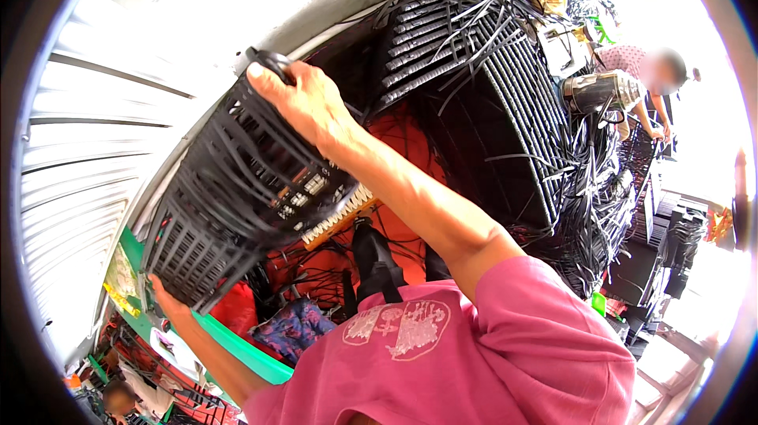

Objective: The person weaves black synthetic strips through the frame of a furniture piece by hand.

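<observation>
A black basket woven of plastic strips (237, 164) is held up in front of me on the left, tilted. My right hand (304, 105) is closed round its upper edge, where a thick dark loop shows beside the thumb. At the lower end, my left hand (167, 296) grips the basket's bottom corner, with its fingers partly hidden behind the lattice. Through the gaps in the weave, lighter things behind it show.
Black ribbed woven panels (505, 109) with loose strips (592, 196) rise at the right. Below the basket lie a yellow toothed piece (339, 220) and a floral cloth (292, 326), beside a green edge (245, 342). A person (624, 62) bends at far right near a metal container (592, 93).
</observation>
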